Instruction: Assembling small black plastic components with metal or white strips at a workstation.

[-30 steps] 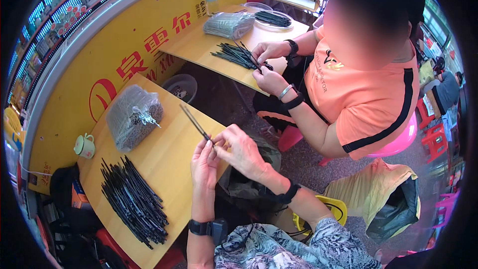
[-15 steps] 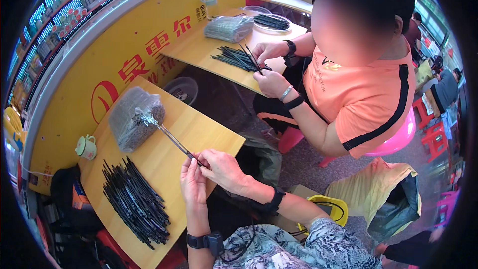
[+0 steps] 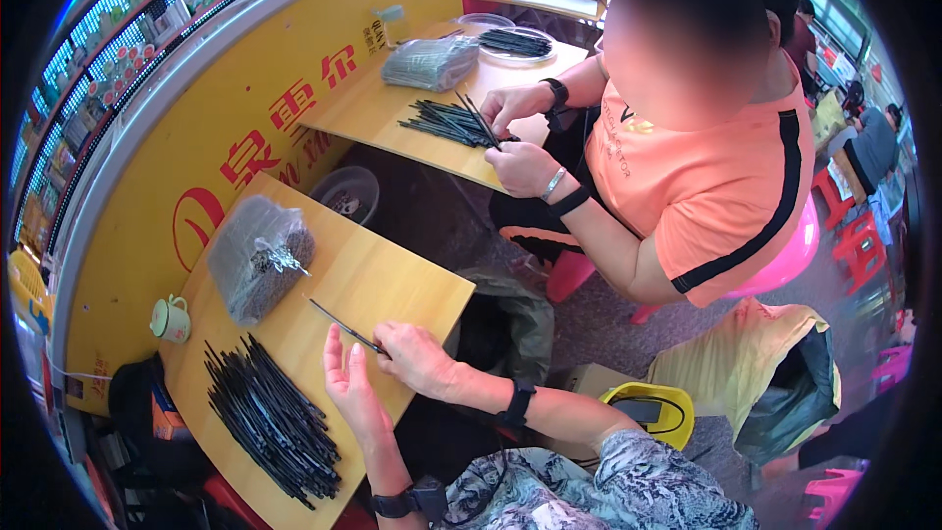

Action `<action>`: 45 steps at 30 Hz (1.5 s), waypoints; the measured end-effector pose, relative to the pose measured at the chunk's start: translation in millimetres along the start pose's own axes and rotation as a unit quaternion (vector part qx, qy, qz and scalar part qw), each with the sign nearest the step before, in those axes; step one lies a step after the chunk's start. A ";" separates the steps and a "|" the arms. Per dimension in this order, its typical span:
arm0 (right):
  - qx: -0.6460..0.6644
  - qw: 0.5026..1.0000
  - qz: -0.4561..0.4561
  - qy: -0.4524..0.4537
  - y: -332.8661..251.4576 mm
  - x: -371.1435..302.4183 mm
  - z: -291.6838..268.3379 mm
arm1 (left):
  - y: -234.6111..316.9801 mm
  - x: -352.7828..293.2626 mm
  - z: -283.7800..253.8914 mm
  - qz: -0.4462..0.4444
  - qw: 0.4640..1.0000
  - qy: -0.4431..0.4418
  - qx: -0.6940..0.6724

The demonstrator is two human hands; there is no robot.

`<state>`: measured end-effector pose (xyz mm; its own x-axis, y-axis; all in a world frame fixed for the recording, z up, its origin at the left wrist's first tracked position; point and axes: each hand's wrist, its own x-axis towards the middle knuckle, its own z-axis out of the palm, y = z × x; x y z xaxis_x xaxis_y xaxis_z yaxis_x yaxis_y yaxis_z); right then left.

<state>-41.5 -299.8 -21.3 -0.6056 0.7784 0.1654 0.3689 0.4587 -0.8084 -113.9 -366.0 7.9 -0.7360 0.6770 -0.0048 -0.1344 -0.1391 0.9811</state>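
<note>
While right hand (image 3: 417,358) pinches thin black stick (image 3: 345,328) at lower centre, left hand (image 3: 351,388) open, empty; loose pinch could drop stick onto table (image 3: 392,280).

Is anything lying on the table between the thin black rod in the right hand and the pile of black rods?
Nothing visible. The right hand pinches the thin black rod; the open left hand is beside it. Only bare wooden table shows between the rod and the pile of black rods.
</note>
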 end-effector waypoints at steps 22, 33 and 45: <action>0.137 0.958 0.048 0.249 39.9 7.7 -60.8 | -34.1 187.8 294.9 0.028 0.926 -0.303 0.225; 0.035 0.977 0.101 0.185 55.5 11.2 -49.1 | -54.4 201.2 303.4 0.044 0.944 -0.267 0.191; 0.083 0.962 0.112 0.233 57.0 8.6 -37.7 | -27.8 168.4 293.6 -0.036 0.952 -0.278 0.125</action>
<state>0.9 -250.8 -44.7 -0.1267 0.9754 0.1806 0.3120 0.2120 -0.9261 -39.3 -36.0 36.6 -0.2558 0.9659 -0.0396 0.0416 0.0519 0.9978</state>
